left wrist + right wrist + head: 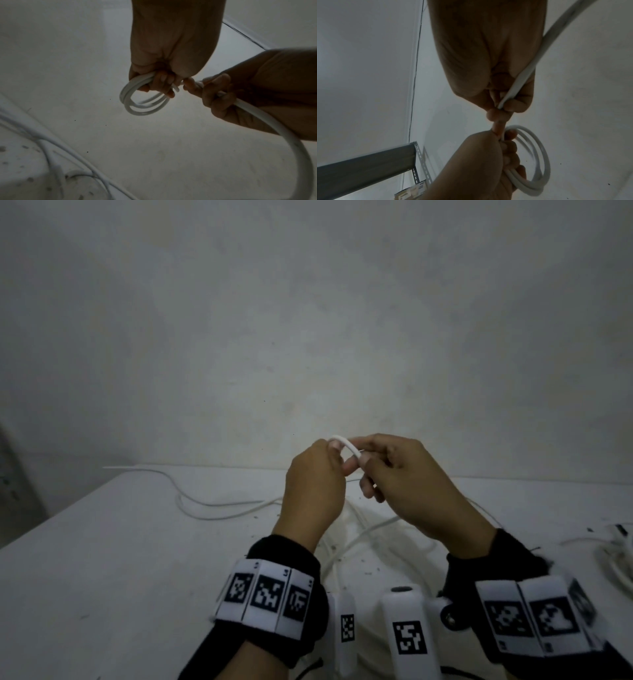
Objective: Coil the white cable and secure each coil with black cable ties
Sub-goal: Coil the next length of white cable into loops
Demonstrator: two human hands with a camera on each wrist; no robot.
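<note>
White, round-jacketed cable (145,106) is gathered into a small coil of about three turns, held up in the air above the table (102,542) between both hands. The left hand (164,75) has its fingers curled round the bunched turns at the top of the coil; the right hand (508,100) pinches the running length just beside it, so the two hands almost touch. From there the free cable arcs away and down to loose strands lying on the table.

It looks light and smooth — probably a little slippery — and springy enough that the turns would likely fan open if the left grip slackened. The best hold, I judge, is right where the turns cross, squeezing them flat together, while the right hand feeds slack close to the coil. No black cable ties are in view.
</note>
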